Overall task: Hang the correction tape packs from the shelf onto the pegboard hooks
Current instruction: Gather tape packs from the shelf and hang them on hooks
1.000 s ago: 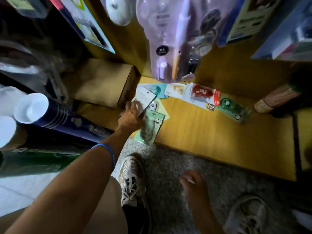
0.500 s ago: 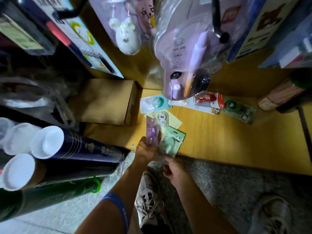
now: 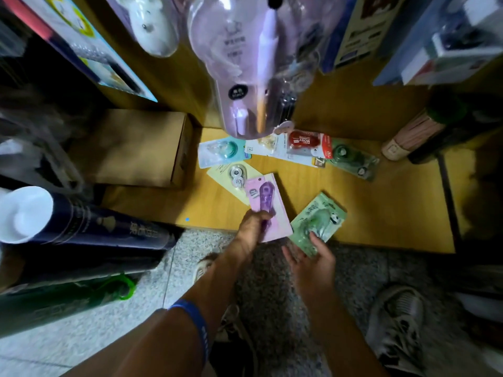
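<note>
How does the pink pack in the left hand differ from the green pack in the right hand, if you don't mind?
The pink pack carries a purple dispenser; the green pack carries a pale green one with a panda. The left hand grips the pink pack, which points away; the right hand holds the green pack tilted rightward. Both are carded blister packs held at the shelf edge.

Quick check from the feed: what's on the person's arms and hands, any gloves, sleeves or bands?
Both forearms are bare, with no sleeves in view. The left hand and right hand wear no gloves. A blue wristband with faint lettering circles the left forearm. No rings or watch can be made out.
</note>
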Available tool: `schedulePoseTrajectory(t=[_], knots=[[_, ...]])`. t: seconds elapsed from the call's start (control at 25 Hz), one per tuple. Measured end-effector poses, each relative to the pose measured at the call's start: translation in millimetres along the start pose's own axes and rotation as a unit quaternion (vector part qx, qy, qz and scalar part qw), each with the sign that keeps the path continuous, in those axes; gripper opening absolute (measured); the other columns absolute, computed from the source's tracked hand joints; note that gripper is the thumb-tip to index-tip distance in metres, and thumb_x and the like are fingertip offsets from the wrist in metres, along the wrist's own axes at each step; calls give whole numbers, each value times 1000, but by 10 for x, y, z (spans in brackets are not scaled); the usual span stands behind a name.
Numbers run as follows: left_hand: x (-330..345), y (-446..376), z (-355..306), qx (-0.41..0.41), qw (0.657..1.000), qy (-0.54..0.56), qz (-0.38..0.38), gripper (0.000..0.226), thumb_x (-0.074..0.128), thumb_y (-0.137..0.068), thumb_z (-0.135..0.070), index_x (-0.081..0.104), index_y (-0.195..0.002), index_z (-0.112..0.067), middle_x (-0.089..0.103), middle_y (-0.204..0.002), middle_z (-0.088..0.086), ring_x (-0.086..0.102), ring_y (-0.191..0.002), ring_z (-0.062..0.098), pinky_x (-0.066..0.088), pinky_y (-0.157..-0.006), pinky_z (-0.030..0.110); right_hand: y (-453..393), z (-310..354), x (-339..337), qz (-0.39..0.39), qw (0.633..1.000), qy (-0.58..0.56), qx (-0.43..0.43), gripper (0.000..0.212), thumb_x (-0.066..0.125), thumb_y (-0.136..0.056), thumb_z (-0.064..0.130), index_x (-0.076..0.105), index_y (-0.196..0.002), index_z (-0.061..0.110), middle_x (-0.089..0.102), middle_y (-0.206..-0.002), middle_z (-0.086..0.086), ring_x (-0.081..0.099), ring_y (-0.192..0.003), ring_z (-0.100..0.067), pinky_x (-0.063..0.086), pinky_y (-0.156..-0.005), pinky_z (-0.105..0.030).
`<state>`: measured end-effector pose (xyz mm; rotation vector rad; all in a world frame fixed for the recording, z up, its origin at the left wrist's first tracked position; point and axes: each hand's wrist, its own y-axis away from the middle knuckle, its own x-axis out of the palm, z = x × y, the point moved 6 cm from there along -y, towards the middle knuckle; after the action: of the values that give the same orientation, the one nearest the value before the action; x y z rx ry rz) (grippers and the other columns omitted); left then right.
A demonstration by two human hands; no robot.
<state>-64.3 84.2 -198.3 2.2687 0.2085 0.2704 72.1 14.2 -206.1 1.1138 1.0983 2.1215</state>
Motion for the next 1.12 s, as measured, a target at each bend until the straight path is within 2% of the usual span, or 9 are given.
schedulePoseTrajectory(t=[0.2, 0.28, 0.4, 0.48, 0.56, 0.64, 0.72, 0.96, 1.12], knots=[[117, -115, 119, -45, 999, 11, -14, 23, 52, -87, 2, 56, -69, -12, 52, -40, -7, 46, -36, 8, 36, -42, 20, -37, 320, -26, 26, 999, 8, -18, 38, 56, -90, 22, 61, -126, 12, 67, -121, -14, 61, -115, -32, 42, -107, -52], [150, -124, 151, -32, 999, -37, 10, 21, 51, -87, 4, 59, -73, -8, 60, -52, 0, 53, -45, 11, 42, -48, 19, -40, 281, 61, 26, 997, 71, 11, 39, 57, -90, 19, 59, -128, 8, 67, -118, -15, 63, -110, -32, 43, -106, -49], [245, -110, 165, -13, 979, -167, 112, 16, 55, -92, -16, 67, -95, -7, 70, -83, 12, 64, -66, 20, 50, -58, 22, -98, 215, 158, -9, 993, 112, 37, 28, 59, -90, 13, 62, -117, 6, 72, -99, -14, 66, -92, -26, 51, -92, -41], [67, -272, 52, 26, 969, -233, 77, 37, 53, -91, -43, 68, -97, -9, 71, -87, 14, 68, -74, 26, 53, -63, 23, -137, 268, 119, -41, 991, 124, 27, 18, 61, -89, 11, 64, -107, 8, 73, -82, -8, 68, -78, -20, 56, -79, -35], [-187, -423, -244, 168, 880, -442, -40, 61, 48, -80, -57, 63, -115, -9, 66, -117, 18, 62, -106, 34, 52, -88, 38, -142, 346, 5, -60, 986, 152, 21, 10, 63, -89, 10, 64, -99, 11, 72, -77, -6, 68, -70, -17, 58, -74, -32], [-210, -441, -346, 234, 702, -669, -74, 77, 48, -84, -56, 35, -146, -13, 33, -153, 17, 35, -134, 38, 40, -104, 49, -114, 381, -138, -69, 981, 178, 21, 11, 64, -90, 11, 63, -101, 11, 70, -88, -8, 65, -77, -19, 54, -84, -36], [-225, -453, -282, 238, 657, -713, -62, 70, 47, -93, -51, 23, -153, -21, 6, -164, 12, 13, -147, 37, 29, -110, 49, -102, 383, -260, -62, 984, 167, 17, 21, 61, -92, 12, 62, -113, 10, 71, -97, -9, 65, -84, -21, 53, -81, -37], [-204, 4, 464, 315, 688, -653, 8, 62, 29, -92, -58, 57, -134, -22, 28, -160, 7, 26, -147, 29, 33, -113, 53, 101, 321, -367, -21, 991, 86, 103, 22, 45, -102, 25, 61, -113, 14, 68, -100, -12, 62, -86, -25, 59, -48, -34], [-147, 297, 553, 290, 865, -399, -96, 49, 53, -87, -59, 60, -118, -22, 58, -127, 12, 55, -117, 30, 50, -95, 48, 114, 241, -427, -36, 993, 65, 94, 27, 48, -101, 21, 61, -122, 9, 68, -97, -17, 64, -87, -29, 60, -51, -40]])
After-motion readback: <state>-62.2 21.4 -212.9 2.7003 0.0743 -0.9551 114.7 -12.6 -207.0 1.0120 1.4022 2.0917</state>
